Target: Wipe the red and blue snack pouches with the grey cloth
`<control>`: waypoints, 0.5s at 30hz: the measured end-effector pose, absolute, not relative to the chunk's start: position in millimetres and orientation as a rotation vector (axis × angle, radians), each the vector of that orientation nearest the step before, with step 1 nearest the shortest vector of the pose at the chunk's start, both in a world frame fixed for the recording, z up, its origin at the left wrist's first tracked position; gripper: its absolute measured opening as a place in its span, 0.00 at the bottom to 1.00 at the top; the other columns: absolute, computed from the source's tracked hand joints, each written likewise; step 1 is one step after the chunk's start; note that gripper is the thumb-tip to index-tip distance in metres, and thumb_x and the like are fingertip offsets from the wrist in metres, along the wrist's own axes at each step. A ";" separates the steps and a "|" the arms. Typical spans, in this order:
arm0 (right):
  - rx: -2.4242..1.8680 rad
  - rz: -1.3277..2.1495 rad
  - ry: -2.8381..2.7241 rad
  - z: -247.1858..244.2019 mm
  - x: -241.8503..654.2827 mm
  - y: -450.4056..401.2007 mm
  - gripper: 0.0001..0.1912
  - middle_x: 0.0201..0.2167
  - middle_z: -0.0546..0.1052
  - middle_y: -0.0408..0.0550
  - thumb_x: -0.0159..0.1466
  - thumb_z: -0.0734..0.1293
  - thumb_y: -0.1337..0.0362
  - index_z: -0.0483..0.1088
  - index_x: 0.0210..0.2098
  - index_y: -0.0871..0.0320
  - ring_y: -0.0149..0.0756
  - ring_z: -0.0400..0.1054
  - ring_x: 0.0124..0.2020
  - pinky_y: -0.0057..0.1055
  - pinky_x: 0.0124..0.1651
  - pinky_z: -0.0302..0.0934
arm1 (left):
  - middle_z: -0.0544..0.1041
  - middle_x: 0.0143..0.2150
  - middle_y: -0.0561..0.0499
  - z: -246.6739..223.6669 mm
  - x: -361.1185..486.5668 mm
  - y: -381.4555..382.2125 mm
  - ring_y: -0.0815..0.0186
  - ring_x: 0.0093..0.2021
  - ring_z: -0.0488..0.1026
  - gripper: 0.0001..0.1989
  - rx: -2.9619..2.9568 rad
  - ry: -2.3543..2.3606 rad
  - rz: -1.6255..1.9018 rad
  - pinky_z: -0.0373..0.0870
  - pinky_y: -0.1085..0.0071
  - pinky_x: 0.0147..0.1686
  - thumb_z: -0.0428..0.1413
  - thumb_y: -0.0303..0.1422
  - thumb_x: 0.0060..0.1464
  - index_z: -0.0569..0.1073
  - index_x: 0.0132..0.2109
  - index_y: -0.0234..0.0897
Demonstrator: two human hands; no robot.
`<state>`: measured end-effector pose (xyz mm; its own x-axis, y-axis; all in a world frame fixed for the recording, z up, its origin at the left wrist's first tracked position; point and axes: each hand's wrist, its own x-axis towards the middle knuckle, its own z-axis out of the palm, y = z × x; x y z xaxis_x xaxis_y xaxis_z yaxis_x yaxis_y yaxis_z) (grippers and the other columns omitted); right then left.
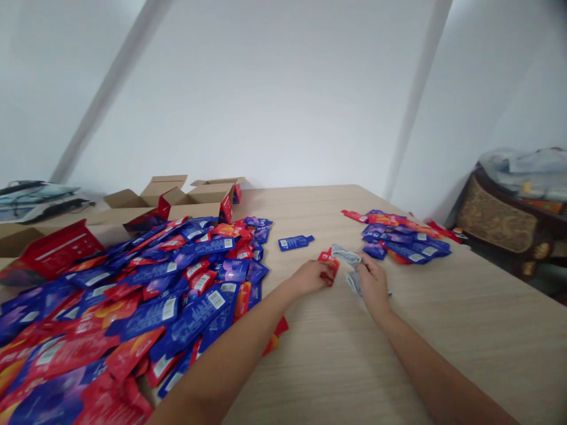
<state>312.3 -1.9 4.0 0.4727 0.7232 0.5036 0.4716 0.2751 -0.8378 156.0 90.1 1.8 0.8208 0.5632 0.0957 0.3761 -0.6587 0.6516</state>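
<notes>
My left hand (310,277) has its fingers closed on a small red pouch (328,258) just above the table. Close by on the right, my right hand (372,283) grips a folded grey cloth (346,255), whose upper fold reaches toward the pouch. A single blue pouch (293,242) with a narrow neck lies flat beyond my left hand. To the left spreads a big heap of red and blue pouches (163,307). A smaller pile of the same pouches (403,236) lies to the right, past my right hand.
Open cardboard boxes (201,200) with red and blue outsides stand behind the big heap. The wooden table (336,366) runs back toward a white wall (283,94). At the far right is a dark patterned chair (491,215) with plastic-wrapped things on it.
</notes>
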 end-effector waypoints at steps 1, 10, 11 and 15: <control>-1.376 0.231 -1.200 0.9 310.7 0.0 0.17 0.35 0.76 0.47 0.57 0.56 0.64 0.72 0.40 0.59 0.39 0.68 0.39 0.34 0.45 0.61 | 0.77 0.39 0.51 -0.7 152.3 87.0 0.63 0.42 0.71 0.10 2.301 0.675 0.433 0.64 0.70 0.46 0.55 0.21 0.43 0.75 0.33 0.37; -1.429 0.154 -2.078 -37.5 246.4 -2.6 0.29 0.59 0.64 0.58 0.55 0.55 0.75 0.63 0.56 0.67 0.42 0.53 0.61 0.43 0.63 0.48 | 0.75 0.30 0.51 -3.5 118.4 66.6 0.66 0.33 0.70 0.13 1.863 0.984 0.755 0.67 0.73 0.34 0.54 0.16 0.34 0.72 0.32 0.32; -1.473 0.138 -2.113 -36.3 246.0 -1.5 0.30 0.60 0.63 0.58 0.54 0.55 0.75 0.62 0.57 0.68 0.42 0.52 0.62 0.43 0.63 0.47 | 0.75 0.30 0.52 -3.2 115.5 65.8 0.66 0.32 0.70 0.14 1.824 0.957 0.729 0.67 0.74 0.33 0.54 0.16 0.34 0.72 0.32 0.32; -1.715 0.116 -2.076 -28.6 260.0 10.3 0.29 0.60 0.62 0.60 0.56 0.54 0.76 0.61 0.58 0.69 0.43 0.53 0.62 0.44 0.62 0.48 | 0.72 0.26 0.56 -12.2 110.4 66.1 0.71 0.25 0.68 0.23 1.564 0.896 0.644 0.64 0.78 0.26 0.55 0.15 0.33 0.71 0.42 0.31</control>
